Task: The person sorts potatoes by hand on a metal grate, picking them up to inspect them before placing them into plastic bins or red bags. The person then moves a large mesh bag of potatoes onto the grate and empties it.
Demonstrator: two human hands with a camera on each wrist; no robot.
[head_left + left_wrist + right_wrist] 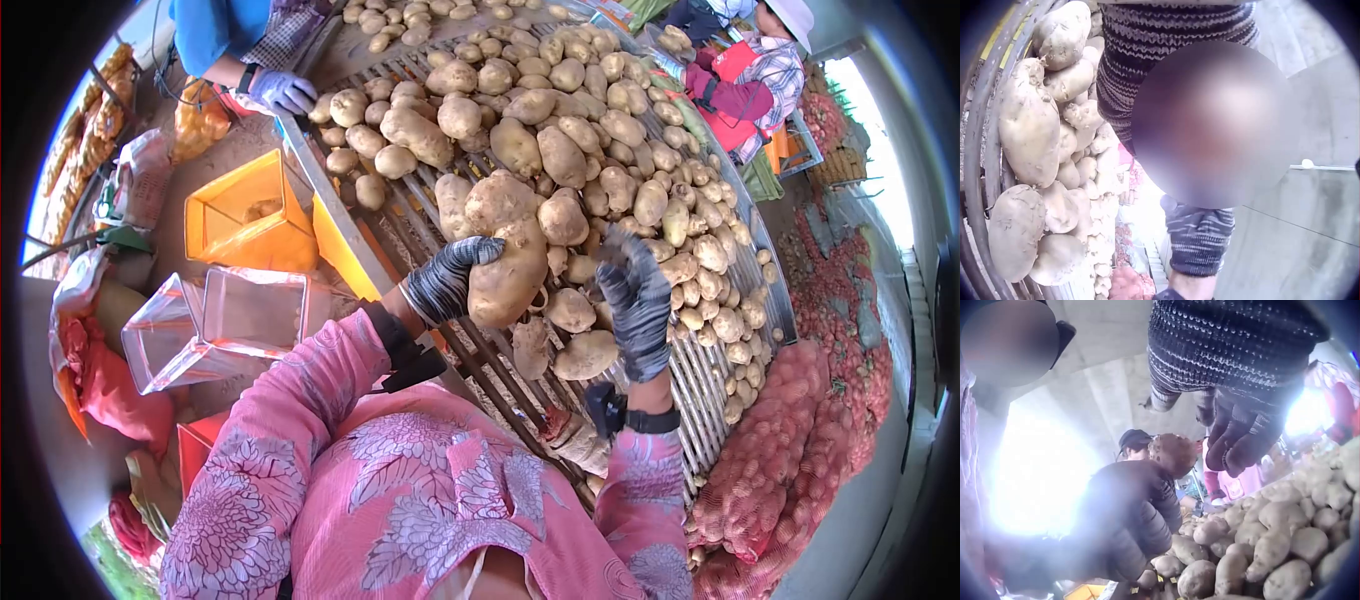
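Note:
My left hand [452, 282], in a dark striped knit glove, grips a large pale potato [512, 278] above the slatted sorting table. The thumb lies along its upper side. In the right wrist view, a rounded end of the potato [1174, 454] shows beyond the left hand [1129, 515]. My right hand [638, 308], gloved alike, hovers over the potato heap to the right, fingers loosely bent and nothing in them. Big potatoes [586, 356] lie on the slats between the two hands. The left wrist view shows more of them close below the left glove [1166, 56].
Potatoes [560, 75] cover most of the slatted table [690, 390]. Yellow [330, 245] and clear-sided bins stand at its left. Filled red mesh sacks [760, 450] lie along the right. A gloved hand [283, 92] rests at the far left corner; another person [745, 85] works at far right.

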